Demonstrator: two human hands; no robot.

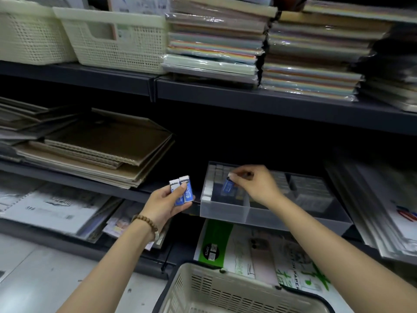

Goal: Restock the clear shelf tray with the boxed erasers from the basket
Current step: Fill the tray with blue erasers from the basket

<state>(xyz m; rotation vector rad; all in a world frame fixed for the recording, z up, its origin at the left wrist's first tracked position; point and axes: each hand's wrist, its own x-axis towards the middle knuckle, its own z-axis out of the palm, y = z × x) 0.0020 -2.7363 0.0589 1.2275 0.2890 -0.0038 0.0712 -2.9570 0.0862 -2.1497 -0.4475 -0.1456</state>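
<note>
Over the clear tray (225, 211), the right hand (259, 186) pinched one boxed eraser (228, 186) by its top end — light, stiff; the left hand (164, 204) clasped two more (182, 192).

Middle shelf (90, 182): carries the clear tray (225, 213).
Left of tray: stacked brown card pads (101, 150).
Right of tray: clear-wrapped sheets (372, 199).
Above tray: upper shelf (248, 100) with cream baskets (117, 41) and wrapped coloured paper stacks (214, 46).
Below tray: lower shelf (56, 238) with a green-and-white paper pack (225, 242).
</note>
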